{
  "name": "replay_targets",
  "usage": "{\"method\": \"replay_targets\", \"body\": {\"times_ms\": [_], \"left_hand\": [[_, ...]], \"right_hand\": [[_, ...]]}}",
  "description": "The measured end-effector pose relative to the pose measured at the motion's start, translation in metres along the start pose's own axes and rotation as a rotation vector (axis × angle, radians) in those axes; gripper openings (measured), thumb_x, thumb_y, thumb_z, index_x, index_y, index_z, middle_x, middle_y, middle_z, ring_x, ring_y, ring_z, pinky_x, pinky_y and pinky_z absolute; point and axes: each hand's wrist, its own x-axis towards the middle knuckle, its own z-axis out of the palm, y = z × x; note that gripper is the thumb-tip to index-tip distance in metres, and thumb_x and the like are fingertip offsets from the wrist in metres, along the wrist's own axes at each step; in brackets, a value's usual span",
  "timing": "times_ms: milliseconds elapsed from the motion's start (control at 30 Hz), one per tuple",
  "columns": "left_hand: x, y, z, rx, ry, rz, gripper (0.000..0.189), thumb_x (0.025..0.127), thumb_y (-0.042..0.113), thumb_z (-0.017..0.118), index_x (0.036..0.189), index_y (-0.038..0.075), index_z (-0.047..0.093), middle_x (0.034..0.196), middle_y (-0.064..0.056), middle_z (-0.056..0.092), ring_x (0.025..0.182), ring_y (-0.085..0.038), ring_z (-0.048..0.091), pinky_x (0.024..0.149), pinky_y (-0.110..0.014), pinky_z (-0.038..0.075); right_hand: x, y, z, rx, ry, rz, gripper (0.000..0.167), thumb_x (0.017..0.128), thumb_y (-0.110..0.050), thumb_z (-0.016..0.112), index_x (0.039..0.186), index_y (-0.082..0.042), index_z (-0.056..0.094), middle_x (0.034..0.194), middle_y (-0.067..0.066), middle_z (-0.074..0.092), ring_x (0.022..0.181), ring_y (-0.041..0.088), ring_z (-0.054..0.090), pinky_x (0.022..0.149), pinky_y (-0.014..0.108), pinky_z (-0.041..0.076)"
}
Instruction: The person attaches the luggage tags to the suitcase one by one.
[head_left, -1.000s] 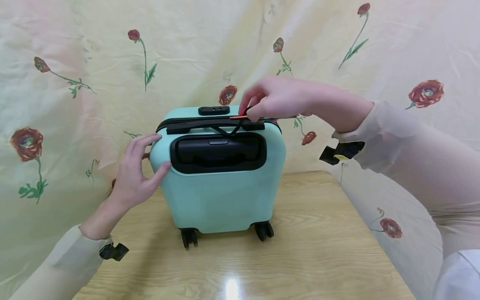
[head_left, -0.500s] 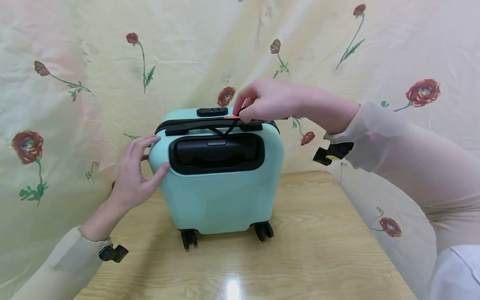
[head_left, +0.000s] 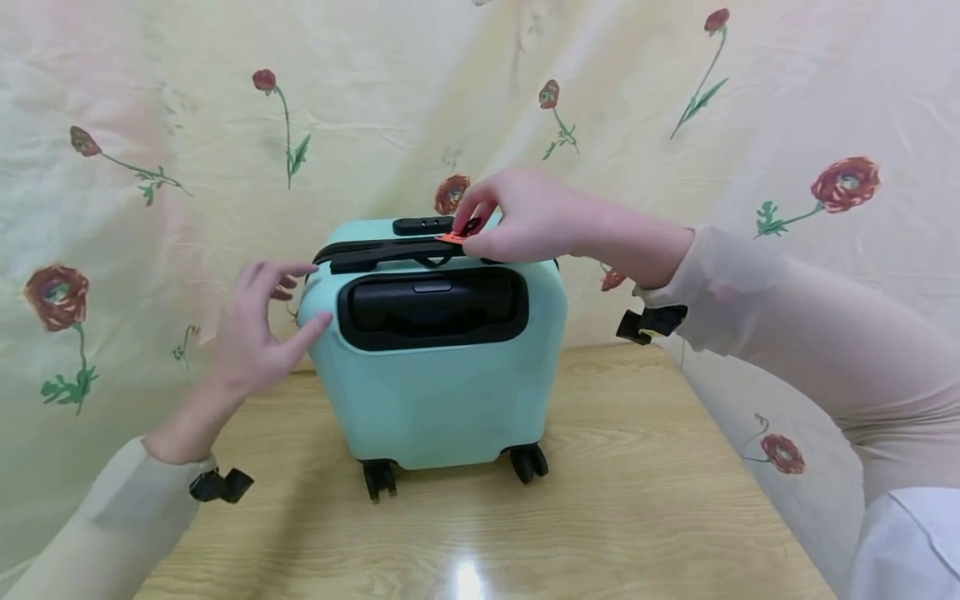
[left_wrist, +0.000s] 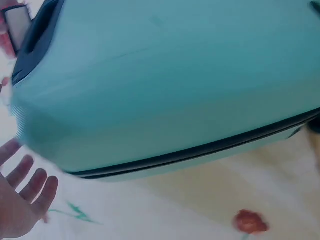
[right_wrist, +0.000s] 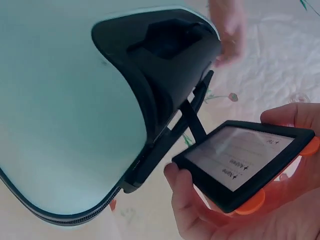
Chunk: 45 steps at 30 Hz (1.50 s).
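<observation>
One mint suitcase [head_left: 435,404] is standing on one wooden table [head_left: 637,475], two black wheels [head_left: 378,478] showing. The right hand [head_left: 521,218] is pinching one luggage tag [right_wrist: 235,155] by its edges; one strap [right_wrist: 194,121] is linking it to one carry handle [head_left: 378,255]. The left hand [head_left: 255,337], thumb and fingers parted, is holding nothing beside the suitcase's upper left corner.

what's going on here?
A person's right hand holds a black-framed luggage tag with orange tabs; its black strap runs to the top handle of a mint-green suitcase. The case stands upright on its wheels on a wooden table. The left hand is open at the case's upper left corner; can't tell if it's touching.
</observation>
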Motion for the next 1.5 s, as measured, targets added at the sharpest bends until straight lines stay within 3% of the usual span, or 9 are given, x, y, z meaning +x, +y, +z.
{"method": "replay_targets", "body": {"times_ms": [133, 233, 333, 600, 700, 800, 900, 1067, 1500], "left_hand": [[0.036, 0.014, -0.017, 0.080, -0.152, -0.086, 0.031, 0.102, 0.020, 0.067, 0.124, -0.001, 0.070, 0.118, -0.021, 0.072, 0.107, -0.031, 0.062, 0.089, -0.034, 0.049], [0.065, 0.024, -0.026, 0.123, -0.347, -0.177, 0.032, 0.108, 0.028, 0.060, 0.124, 0.004, 0.073, 0.116, -0.019, 0.075, 0.107, -0.032, 0.066, 0.092, -0.046, 0.053], [0.089, 0.029, -0.026, 0.166, -0.502, -0.240, 0.037, 0.109, 0.034, 0.057, 0.127, 0.007, 0.074, 0.117, -0.017, 0.076, 0.107, -0.031, 0.068, 0.093, -0.047, 0.054], [0.132, 0.031, -0.002, 0.282, -0.680, -0.232, 0.045, 0.108, 0.038, 0.056, 0.130, 0.003, 0.074, 0.119, -0.020, 0.076, 0.102, -0.032, 0.068, 0.086, -0.044, 0.056], [0.142, 0.032, 0.006, 0.274, -0.720, -0.284, 0.048, 0.107, 0.045, 0.055, 0.121, 0.005, 0.078, 0.104, -0.016, 0.075, 0.096, -0.031, 0.063, 0.083, -0.043, 0.052], [0.147, 0.034, 0.012, 0.227, -0.739, -0.336, 0.048, 0.106, 0.051, 0.057, 0.110, 0.008, 0.080, 0.088, -0.008, 0.069, 0.089, -0.028, 0.058, 0.075, -0.038, 0.046], [0.149, 0.040, 0.016, 0.175, -0.735, -0.358, 0.045, 0.105, 0.050, 0.062, 0.108, 0.008, 0.079, 0.091, -0.009, 0.070, 0.092, -0.028, 0.057, 0.076, -0.037, 0.045], [0.148, 0.052, 0.023, 0.157, -0.676, -0.304, 0.037, 0.103, 0.041, 0.068, 0.115, 0.009, 0.080, 0.112, -0.015, 0.078, 0.102, -0.028, 0.065, 0.086, -0.038, 0.051], [0.146, 0.063, 0.029, 0.136, -0.540, -0.222, 0.024, 0.103, 0.026, 0.070, 0.099, 0.004, 0.078, 0.099, -0.014, 0.083, 0.095, -0.027, 0.077, 0.088, -0.038, 0.054]], "right_hand": [[-0.003, 0.001, 0.009, -0.079, 0.084, -0.077, 0.039, 0.092, -0.030, 0.068, 0.128, -0.016, 0.070, 0.120, 0.008, 0.072, 0.071, 0.022, 0.060, 0.073, 0.036, 0.048], [-0.008, 0.001, 0.018, -0.139, 0.152, -0.154, 0.040, 0.089, -0.028, 0.071, 0.126, -0.014, 0.069, 0.112, 0.005, 0.071, 0.065, 0.021, 0.052, 0.064, 0.035, 0.042], [-0.012, 0.001, 0.029, -0.187, 0.193, -0.198, 0.042, 0.087, -0.029, 0.072, 0.126, -0.012, 0.068, 0.108, 0.004, 0.069, 0.076, 0.020, 0.056, 0.064, 0.034, 0.045], [-0.017, -0.001, 0.046, -0.246, 0.231, -0.216, 0.047, 0.087, -0.033, 0.073, 0.129, -0.012, 0.066, 0.118, 0.006, 0.064, 0.094, 0.023, 0.061, 0.076, 0.035, 0.053], [-0.018, -0.001, 0.051, -0.271, 0.247, -0.236, 0.046, 0.088, -0.034, 0.073, 0.127, -0.012, 0.066, 0.116, 0.006, 0.065, 0.093, 0.023, 0.061, 0.077, 0.035, 0.054], [-0.019, 0.001, 0.056, -0.287, 0.270, -0.263, 0.044, 0.089, -0.035, 0.072, 0.125, -0.012, 0.066, 0.111, 0.006, 0.064, 0.090, 0.022, 0.061, 0.074, 0.035, 0.054], [-0.020, 0.001, 0.062, -0.311, 0.297, -0.277, 0.043, 0.089, -0.036, 0.072, 0.125, -0.013, 0.066, 0.108, 0.005, 0.063, 0.091, 0.023, 0.059, 0.071, 0.035, 0.053], [-0.020, 0.001, 0.071, -0.369, 0.341, -0.265, 0.047, 0.088, -0.040, 0.072, 0.128, -0.015, 0.065, 0.112, 0.005, 0.060, 0.102, 0.025, 0.056, 0.068, 0.037, 0.055], [-0.016, 0.002, 0.081, -0.402, 0.411, -0.327, 0.044, 0.097, -0.050, 0.066, 0.124, -0.016, 0.069, 0.109, 0.006, 0.059, 0.094, 0.023, 0.057, 0.060, 0.035, 0.053]]}}
